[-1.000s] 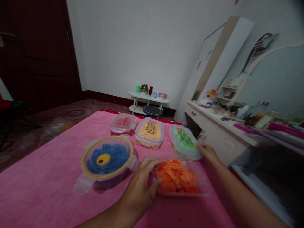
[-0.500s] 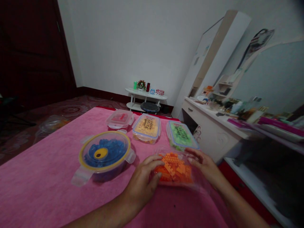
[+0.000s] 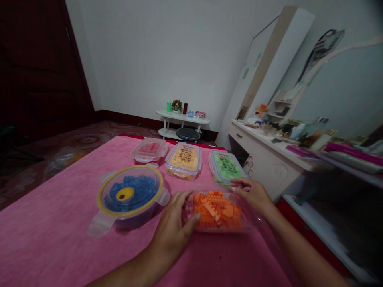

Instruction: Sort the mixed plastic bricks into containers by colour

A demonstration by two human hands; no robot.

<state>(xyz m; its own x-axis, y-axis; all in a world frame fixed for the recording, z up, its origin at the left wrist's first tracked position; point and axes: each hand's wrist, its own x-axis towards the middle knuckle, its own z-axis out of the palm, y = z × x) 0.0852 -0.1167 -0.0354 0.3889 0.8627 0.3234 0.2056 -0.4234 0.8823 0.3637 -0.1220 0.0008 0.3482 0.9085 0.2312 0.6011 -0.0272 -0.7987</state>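
A clear plastic container (image 3: 222,230) full of orange toy building bricks (image 3: 216,209) rests on the pink cloth in front of me. My left hand (image 3: 175,223) grips its left side, thumb at the near corner and fingers along the wall. On the opposite side, my right hand (image 3: 253,196) holds the far right rim with curled fingers. No lid shows clearly on this container. To the left is a round tub (image 3: 103,199) with a yellow-rimmed lid and blue pieces inside.
Farther back on the pink cloth (image 3: 54,215) stand lidded boxes with red (image 3: 149,149), yellow (image 3: 183,157) and green (image 3: 228,165) contents. A white dressing table (image 3: 269,159) stands at the right. A low white stand (image 3: 182,116) is by the wall.
My left fingers have shifted left, from over the orange bricks to the container's left wall. My right hand stays at the right rim. The camera view has shifted slightly.
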